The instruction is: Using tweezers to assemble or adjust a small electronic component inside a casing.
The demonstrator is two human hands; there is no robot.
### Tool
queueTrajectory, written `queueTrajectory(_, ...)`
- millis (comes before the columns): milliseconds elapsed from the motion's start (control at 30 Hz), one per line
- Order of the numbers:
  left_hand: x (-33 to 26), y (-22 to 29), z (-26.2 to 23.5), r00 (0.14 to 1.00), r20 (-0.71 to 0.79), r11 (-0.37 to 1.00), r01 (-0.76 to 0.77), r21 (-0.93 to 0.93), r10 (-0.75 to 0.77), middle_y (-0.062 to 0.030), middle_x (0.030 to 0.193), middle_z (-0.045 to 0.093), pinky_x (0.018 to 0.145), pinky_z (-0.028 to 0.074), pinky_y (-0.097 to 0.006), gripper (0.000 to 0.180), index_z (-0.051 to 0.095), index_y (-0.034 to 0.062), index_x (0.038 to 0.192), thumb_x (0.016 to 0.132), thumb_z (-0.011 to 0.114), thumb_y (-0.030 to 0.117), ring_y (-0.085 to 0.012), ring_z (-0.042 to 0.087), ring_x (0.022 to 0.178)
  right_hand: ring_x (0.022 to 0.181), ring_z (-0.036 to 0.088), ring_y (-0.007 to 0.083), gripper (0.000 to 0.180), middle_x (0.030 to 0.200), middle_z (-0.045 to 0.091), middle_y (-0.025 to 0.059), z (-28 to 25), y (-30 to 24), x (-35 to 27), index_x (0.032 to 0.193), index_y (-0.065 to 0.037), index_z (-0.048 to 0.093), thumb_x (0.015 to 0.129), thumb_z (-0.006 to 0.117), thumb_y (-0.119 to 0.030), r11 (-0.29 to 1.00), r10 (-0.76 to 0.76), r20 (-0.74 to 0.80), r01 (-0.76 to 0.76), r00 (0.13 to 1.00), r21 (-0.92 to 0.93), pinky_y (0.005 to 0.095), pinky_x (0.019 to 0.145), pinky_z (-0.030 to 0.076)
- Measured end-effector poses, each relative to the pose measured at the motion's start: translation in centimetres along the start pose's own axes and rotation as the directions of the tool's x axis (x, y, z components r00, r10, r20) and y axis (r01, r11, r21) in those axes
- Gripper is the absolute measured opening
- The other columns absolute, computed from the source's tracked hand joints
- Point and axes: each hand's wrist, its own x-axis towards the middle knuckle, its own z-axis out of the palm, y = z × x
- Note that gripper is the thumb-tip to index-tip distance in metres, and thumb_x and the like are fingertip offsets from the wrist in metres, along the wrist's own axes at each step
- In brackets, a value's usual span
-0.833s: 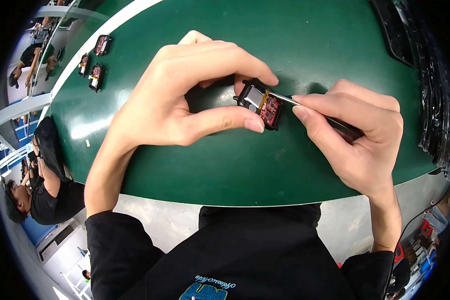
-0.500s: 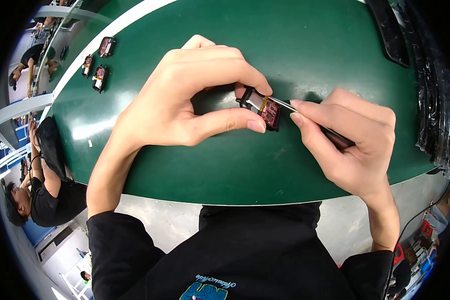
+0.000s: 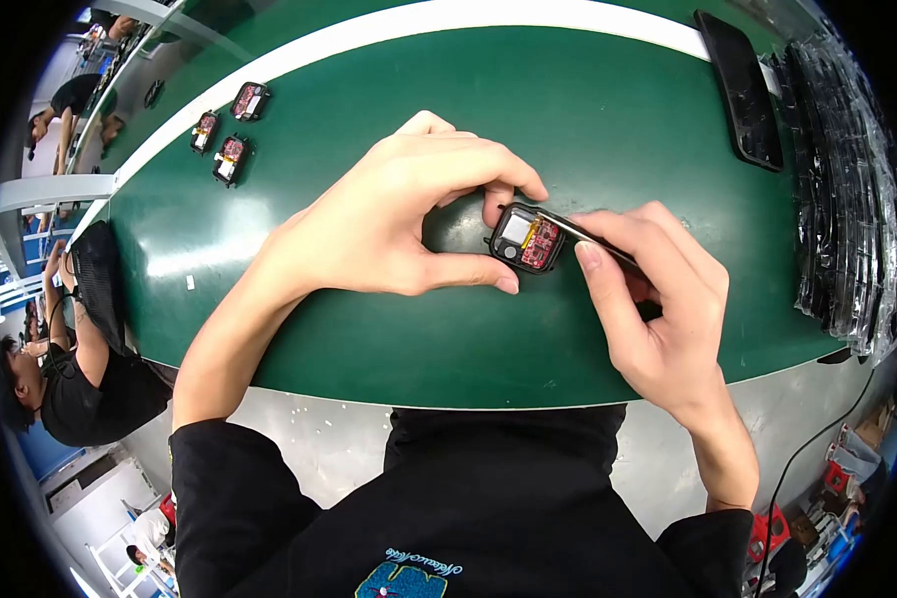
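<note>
Head view shows the left hand (image 3: 399, 224) bent into a wide C, thumb and index finger curved well apart around a small black casing (image 3: 534, 269) near the middle of the tabletop (image 3: 419, 349); the thumb and another fingertip come close against its left side, though how firmly they grip cannot be told. Thumb and index finger of the right hand (image 3: 668, 299) pinch a slim metal tool (image 3: 566, 225), slanted so that its tip meets the casing's upper edge, the other fingers curled beneath. The open casing holds a silver block (image 3: 517, 227) on its left, a red circuit board (image 3: 542, 244) on its right and a yellow strip (image 3: 531, 237) between them. Both forearms slope inward across the tabletop's near edge, bare up to black sleeves (image 3: 229, 488). Toward the far left corner, three similar casings (image 3: 241, 159) sit close together, open, with red boards and pale blocks inside. A flat black slab (image 3: 743, 100) lies at the far right corner, and stacked dark pieces in clear plastic wrapping (image 3: 837, 199) line the right edge.
</note>
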Motion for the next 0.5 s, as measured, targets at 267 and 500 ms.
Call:
queueTrajectory(267,0.06,-0.46,0.64,0.994,-0.067,0.996,-0.085,0.031,0.087,0.0025,0.089,0.072,0.086,0.041,-0.033,0.054,0.082,0.0096,0.127,0.078,0.102,0.020,-0.0156,0.060,0.079,0.055,0.061,0.0154,0.017,0.074,0.066,0.0069,0.38,0.40,-0.70,0.103,0.003,0.084,0.087,0.089,0.008,0.989,-0.091,-0.072,0.082,0.993,-0.120,0.0315,0.049,0.044)
queueTrajectory(500,0.00,-0.37,0.56,0.994,-0.065,0.996,-0.083,0.023,0.085,0.0017,0.088,0.072,0.087,0.042,-0.033,0.050,0.083,0.0085,0.124,0.079,0.101,0.019,-0.0160,0.063,0.079,0.053,0.058,0.0156,0.019,0.072,0.064,0.0072,0.24,0.57,-0.66,0.103,0.003,0.084,0.086,0.088,0.010,0.984,-0.108,-0.036,0.102,0.993,-0.143,0.0317,0.048,0.042)
